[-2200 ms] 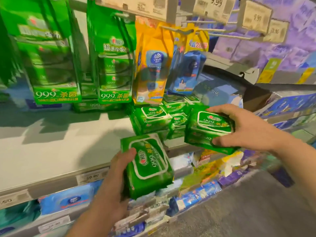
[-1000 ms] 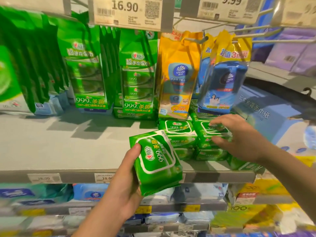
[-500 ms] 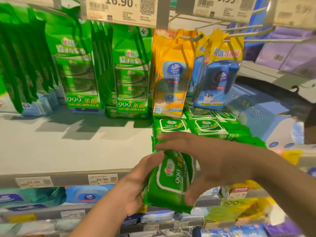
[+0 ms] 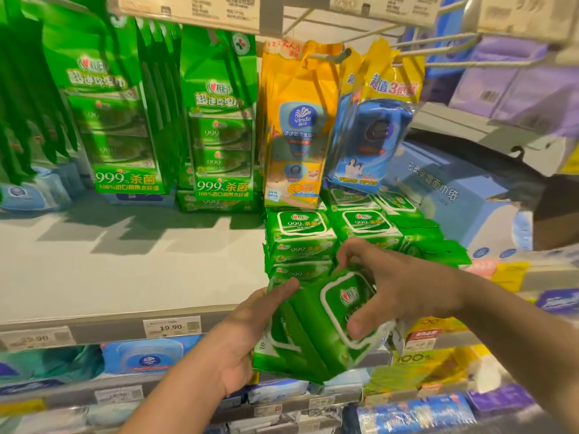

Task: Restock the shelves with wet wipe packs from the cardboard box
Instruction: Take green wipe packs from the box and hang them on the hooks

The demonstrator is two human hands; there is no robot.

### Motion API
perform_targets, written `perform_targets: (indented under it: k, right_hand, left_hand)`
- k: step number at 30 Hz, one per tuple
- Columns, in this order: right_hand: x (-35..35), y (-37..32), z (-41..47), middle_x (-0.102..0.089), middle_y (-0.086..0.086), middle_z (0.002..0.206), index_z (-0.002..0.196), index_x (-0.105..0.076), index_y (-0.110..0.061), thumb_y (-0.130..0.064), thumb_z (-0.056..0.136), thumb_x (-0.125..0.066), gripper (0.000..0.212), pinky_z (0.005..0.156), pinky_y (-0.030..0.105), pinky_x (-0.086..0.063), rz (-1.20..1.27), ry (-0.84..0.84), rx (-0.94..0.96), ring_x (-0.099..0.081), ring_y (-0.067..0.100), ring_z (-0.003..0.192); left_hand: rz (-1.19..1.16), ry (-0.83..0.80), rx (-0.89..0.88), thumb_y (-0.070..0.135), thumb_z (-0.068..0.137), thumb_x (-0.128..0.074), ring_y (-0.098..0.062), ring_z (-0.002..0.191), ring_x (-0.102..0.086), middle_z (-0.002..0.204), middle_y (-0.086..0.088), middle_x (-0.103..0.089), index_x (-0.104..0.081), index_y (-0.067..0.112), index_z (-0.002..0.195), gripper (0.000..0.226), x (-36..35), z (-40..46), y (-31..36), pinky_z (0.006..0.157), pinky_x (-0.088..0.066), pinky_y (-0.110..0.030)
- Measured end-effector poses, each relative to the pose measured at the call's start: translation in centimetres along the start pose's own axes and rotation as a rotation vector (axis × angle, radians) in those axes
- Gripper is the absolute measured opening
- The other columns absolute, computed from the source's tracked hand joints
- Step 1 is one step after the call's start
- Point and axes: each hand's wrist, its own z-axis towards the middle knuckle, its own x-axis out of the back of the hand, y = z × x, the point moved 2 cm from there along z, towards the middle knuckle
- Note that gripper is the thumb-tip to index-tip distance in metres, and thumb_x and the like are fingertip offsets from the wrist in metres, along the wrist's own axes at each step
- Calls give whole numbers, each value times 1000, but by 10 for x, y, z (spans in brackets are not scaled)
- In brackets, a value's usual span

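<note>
A green wet wipe pack (image 4: 326, 327) with a white-edged lid is held in front of the shelf edge, tilted. My left hand (image 4: 247, 333) cups it from the left and below. My right hand (image 4: 398, 286) grips it from the top right, thumb on the lid. Just behind them, stacks of the same green packs (image 4: 300, 239) sit on the white shelf (image 4: 125, 270), right of its middle. The cardboard box is out of view.
Green multipacks (image 4: 216, 126) and yellow and blue hanging packs (image 4: 297, 120) hang over the back of the shelf. A price rail (image 4: 170, 327) runs along its front edge. Lower shelves hold blue and yellow packs (image 4: 144, 358). A blue tissue carton (image 4: 438, 195) stands at the right.
My right hand left the stacked packs and came down onto the pack in my left hand. Both hands now hold it, and it has turned and tilted.
</note>
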Motion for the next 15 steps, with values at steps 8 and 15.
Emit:
perform_targets:
  k: [8,15]
  right_hand:
    - [6,14,-10,-74,0,110,116,-63,-28,-47,54,-89,69,62,17,-56,157,-163,-135,-73,6,85]
    - [27,18,-39,-77,6,110,118,-68,-18,-30,75,-87,49,79,42,-61,6,-93,-30,-75,26,95]
  left_hand:
    - [73,4,-48,36,62,-76,-29,82,-78,95,-13,-80,-66,15,121,63,-10,12,-7,72,-64,-46]
    - [74,52,-107,21,77,-79,-26,75,-78,95,-14,-79,-61,12,122,49,3,13,-9,55,-59,-31]
